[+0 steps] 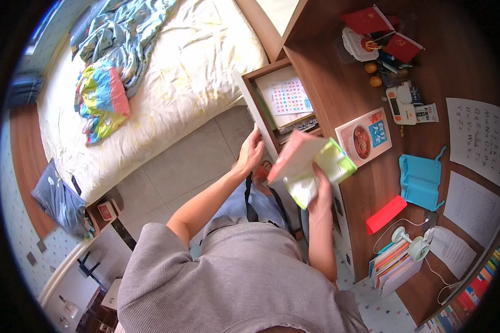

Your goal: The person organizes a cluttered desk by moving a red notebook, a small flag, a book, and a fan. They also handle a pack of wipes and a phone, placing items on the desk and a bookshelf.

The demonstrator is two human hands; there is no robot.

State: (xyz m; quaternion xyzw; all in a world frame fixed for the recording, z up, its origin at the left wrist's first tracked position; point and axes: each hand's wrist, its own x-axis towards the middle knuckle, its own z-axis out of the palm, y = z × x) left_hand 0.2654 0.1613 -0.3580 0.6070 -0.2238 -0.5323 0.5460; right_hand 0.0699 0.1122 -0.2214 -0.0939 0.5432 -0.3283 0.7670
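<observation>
My left hand (252,152) rests against the white front of a pulled-out desk drawer (256,110). Papers, among them a sheet with rows of small coloured pictures (290,97), lie inside the drawer. In my right hand (323,189) are a green-edged booklet or packet (335,160) and a pink-covered book (298,154), both blurred and tilted over the drawer's near side and the desk edge. A cookbook with a bowl of food on its cover (363,136) lies on the wooden desktop just beyond them.
On the desk are a blue book stand (420,182), a red envelope (386,214), upright books (393,266), a small fan (418,248), a white-and-orange device (401,106) and small red flags (366,21). A bed (183,83) with crumpled bedding stands across the tiled floor (166,179).
</observation>
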